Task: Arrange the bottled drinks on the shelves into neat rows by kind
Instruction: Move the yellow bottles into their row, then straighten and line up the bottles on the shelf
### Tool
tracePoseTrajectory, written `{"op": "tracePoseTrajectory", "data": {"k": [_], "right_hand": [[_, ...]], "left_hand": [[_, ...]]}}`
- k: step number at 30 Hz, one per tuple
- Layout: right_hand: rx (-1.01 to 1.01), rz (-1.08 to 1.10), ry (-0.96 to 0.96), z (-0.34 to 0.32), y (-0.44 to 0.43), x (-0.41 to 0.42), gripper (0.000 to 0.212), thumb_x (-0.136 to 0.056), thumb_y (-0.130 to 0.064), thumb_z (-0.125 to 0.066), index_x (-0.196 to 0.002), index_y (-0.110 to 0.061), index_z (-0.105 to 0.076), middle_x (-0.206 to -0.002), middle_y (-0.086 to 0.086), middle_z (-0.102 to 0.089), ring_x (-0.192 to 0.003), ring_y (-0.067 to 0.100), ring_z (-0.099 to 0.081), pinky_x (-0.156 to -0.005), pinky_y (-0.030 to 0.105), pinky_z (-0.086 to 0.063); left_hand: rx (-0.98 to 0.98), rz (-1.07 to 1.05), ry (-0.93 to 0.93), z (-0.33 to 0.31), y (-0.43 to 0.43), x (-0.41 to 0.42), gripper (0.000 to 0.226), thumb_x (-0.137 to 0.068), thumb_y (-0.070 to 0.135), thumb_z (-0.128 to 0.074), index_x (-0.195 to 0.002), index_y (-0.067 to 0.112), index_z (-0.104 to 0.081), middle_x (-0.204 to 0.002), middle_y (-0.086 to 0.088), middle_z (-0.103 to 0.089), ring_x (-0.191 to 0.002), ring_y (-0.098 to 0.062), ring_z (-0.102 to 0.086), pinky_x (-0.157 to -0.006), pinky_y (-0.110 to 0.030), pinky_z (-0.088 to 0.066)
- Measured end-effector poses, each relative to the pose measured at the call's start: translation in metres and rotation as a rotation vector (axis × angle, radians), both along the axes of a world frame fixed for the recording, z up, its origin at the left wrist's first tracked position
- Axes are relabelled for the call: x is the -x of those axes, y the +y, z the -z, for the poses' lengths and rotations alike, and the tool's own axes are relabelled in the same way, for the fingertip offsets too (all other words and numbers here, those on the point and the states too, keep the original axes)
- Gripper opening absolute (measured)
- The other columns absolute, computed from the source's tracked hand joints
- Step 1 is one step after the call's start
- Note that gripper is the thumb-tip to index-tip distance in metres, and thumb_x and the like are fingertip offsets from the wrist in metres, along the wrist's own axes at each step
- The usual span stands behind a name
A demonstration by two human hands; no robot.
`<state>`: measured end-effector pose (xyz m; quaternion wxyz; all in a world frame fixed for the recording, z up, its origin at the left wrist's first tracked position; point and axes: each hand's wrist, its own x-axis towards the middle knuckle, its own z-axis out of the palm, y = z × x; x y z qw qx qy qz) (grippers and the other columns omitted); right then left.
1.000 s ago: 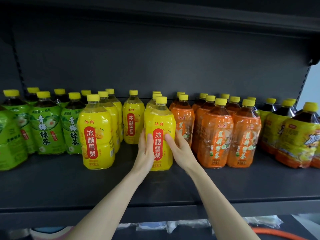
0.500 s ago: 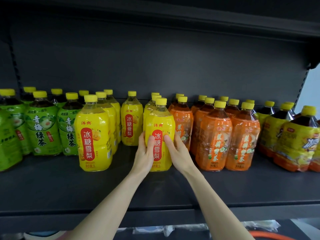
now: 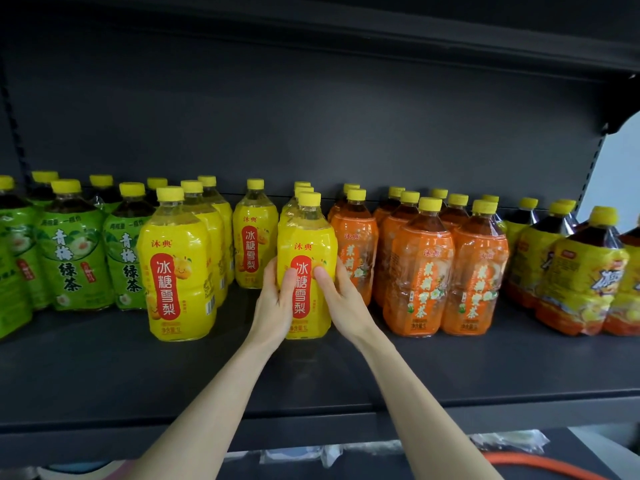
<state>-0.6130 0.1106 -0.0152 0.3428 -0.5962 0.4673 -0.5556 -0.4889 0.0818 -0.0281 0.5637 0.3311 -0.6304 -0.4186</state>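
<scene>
Little has changed over the last second. Both hands remain on the yellow pear-drink bottle (image 3: 306, 237) at the centre of the frame, which stands upright on the shelf (image 3: 104, 375) at the head of its row. The left hand (image 3: 273, 306) and right hand (image 3: 341, 303) each wrap one side, thumbs pressed on the red label, so each grip is curled round the bottle. The bottle has barely shifted and sits just beside the orange bottles (image 3: 422, 271) to its right. The row is probably still being squared up.
</scene>
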Motion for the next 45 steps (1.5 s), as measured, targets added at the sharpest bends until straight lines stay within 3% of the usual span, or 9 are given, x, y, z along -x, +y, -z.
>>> {"op": "tracePoseTrajectory", "data": {"k": [2, 7, 13, 22, 25, 29, 33, 36, 45], "right_hand": [[-0.003, 0.012, -0.025, -0.005, 0.006, 0.005, 0.06, -0.095, -0.046, -0.047, -0.149, -0.029, -0.028, -0.139, -0.008, -0.051, -0.12, 0.005, -0.054, -0.099, 0.027, -0.046], [0.217, 0.513, 0.213, -0.021, 0.005, 0.028, 0.05, -0.098, -0.036, -0.049, -0.144, -0.02, -0.038, -0.146, 0.0, -0.042, -0.132, 0.016, -0.041, -0.11, 0.037, -0.038], [0.218, 0.601, 0.504, -0.029, -0.012, 0.034, 0.053, -0.101, -0.023, -0.044, -0.15, -0.016, -0.026, -0.159, -0.001, -0.022, -0.146, 0.021, -0.019, -0.116, 0.032, -0.017], [0.17, 0.541, 0.555, -0.027, -0.011, 0.036, 0.058, -0.1, -0.023, -0.047, -0.151, -0.015, -0.022, -0.162, -0.003, -0.009, -0.146, 0.021, -0.02, -0.116, 0.04, -0.029], [0.142, 0.522, 0.546, -0.035, 0.0, 0.035, 0.052, -0.099, -0.022, -0.049, -0.148, -0.012, -0.032, -0.16, 0.002, -0.018, -0.143, 0.022, -0.027, -0.112, 0.036, -0.031], [0.21, 0.554, 0.581, -0.048, 0.022, 0.032, 0.034, -0.097, -0.019, -0.052, -0.128, -0.008, -0.056, -0.138, 0.007, -0.05, -0.121, 0.026, -0.054, -0.096, 0.036, -0.048], [0.353, 0.561, 0.617, -0.063, 0.049, 0.011, 0.025, -0.095, -0.019, -0.055, -0.117, -0.009, -0.063, -0.118, 0.005, -0.061, -0.098, 0.023, -0.062, -0.075, 0.031, -0.048], [0.419, 0.508, 0.632, -0.074, 0.065, -0.025, 0.023, -0.095, -0.021, -0.057, -0.113, -0.01, -0.065, -0.113, 0.003, -0.063, -0.092, 0.018, -0.062, -0.072, 0.029, -0.049], [0.521, 0.305, 0.61, -0.078, 0.088, -0.198, 0.021, -0.094, -0.022, -0.057, -0.111, -0.011, -0.066, -0.108, 0.004, -0.066, -0.09, 0.023, -0.063, -0.077, 0.041, -0.052]], "left_hand": [[0.003, -0.008, -0.002, 0.001, 0.0, -0.001, 0.067, -0.084, 0.054, -0.036, -0.145, 0.027, -0.027, -0.131, 0.004, -0.051, -0.114, -0.012, -0.055, -0.085, -0.023, -0.049], [0.005, -0.062, -0.018, 0.002, 0.0, 0.0, 0.07, -0.083, 0.055, -0.036, -0.145, 0.024, -0.03, -0.127, 0.004, -0.053, -0.111, -0.012, -0.055, -0.084, -0.022, -0.047], [0.01, -0.08, -0.022, 0.001, 0.0, 0.001, 0.069, -0.083, 0.053, -0.035, -0.145, 0.024, -0.03, -0.125, 0.006, -0.053, -0.107, -0.009, -0.054, -0.082, -0.019, -0.045], [0.0, -0.106, -0.045, 0.002, 0.002, 0.002, 0.06, -0.09, 0.046, -0.035, -0.146, 0.024, -0.029, -0.124, 0.007, -0.051, -0.108, -0.009, -0.053, -0.081, -0.016, -0.044], [0.005, -0.108, -0.111, -0.003, 0.008, -0.002, 0.054, -0.094, 0.042, -0.037, -0.145, 0.024, -0.032, -0.124, 0.006, -0.053, -0.105, -0.006, -0.054, -0.081, -0.015, -0.043], [0.03, -0.156, -0.39, -0.021, 0.019, -0.027, 0.051, -0.092, 0.043, -0.048, -0.136, 0.019, -0.045, -0.129, 0.0, -0.058, -0.115, -0.016, -0.057, -0.086, -0.023, -0.046], [0.265, -0.35, -0.69, -0.048, 0.043, -0.067, 0.039, -0.092, 0.039, -0.053, -0.124, 0.017, -0.057, -0.125, 0.0, -0.061, -0.112, -0.014, -0.058, -0.09, -0.031, -0.049], [0.395, -0.39, -0.853, -0.068, 0.067, -0.103, 0.039, -0.093, 0.044, -0.049, -0.123, 0.021, -0.058, -0.124, 0.003, -0.061, -0.11, -0.015, -0.058, -0.088, -0.035, -0.051], [0.451, -0.567, -0.861, -0.083, 0.131, -0.273, 0.059, -0.084, 0.062, -0.031, -0.118, 0.024, -0.06, -0.114, 0.007, -0.065, -0.098, -0.016, -0.063, -0.079, -0.039, -0.054]]}}
